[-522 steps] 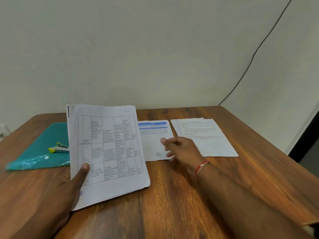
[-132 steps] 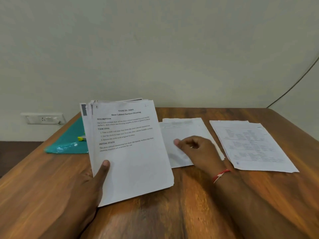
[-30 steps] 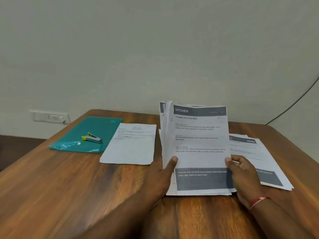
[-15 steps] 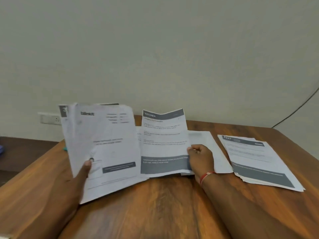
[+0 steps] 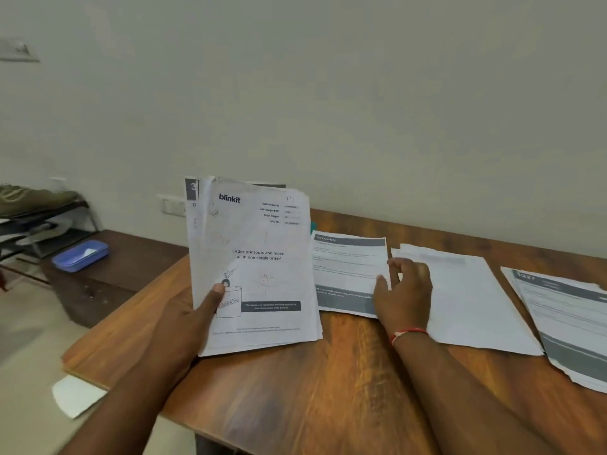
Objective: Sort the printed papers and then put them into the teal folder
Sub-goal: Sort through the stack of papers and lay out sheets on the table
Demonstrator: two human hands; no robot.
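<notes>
My left hand (image 5: pixel 192 320) holds a stack of printed papers (image 5: pixel 253 267) upright over the table's left part, thumb on the top "blinkit" sheet. Just right of it a "KITCHEN" sheet (image 5: pixel 348 270) with a grey band lies flat on the wooden table (image 5: pixel 328 389). My right hand (image 5: pixel 405 293) rests at that sheet's right edge, thumb on the paper, fingers relaxed. A plain white pile (image 5: pixel 466 300) lies beyond the hand, and a grey-banded pile (image 5: pixel 565 320) at the far right. Only a sliver of the teal folder (image 5: pixel 313 226) shows behind the held stack.
Left of the table stands a low dark bench (image 5: pixel 131 257) with a blue box (image 5: pixel 80 256) on it, and a rack with shoes (image 5: pixel 33 208) behind. A white paper piece (image 5: pixel 77 397) lies on the floor by the table's near left corner.
My right hand has laid the KITCHEN sheet flat on the table and loosened its hold. The blinkit sheet now tops the held stack. The view has swung left.
</notes>
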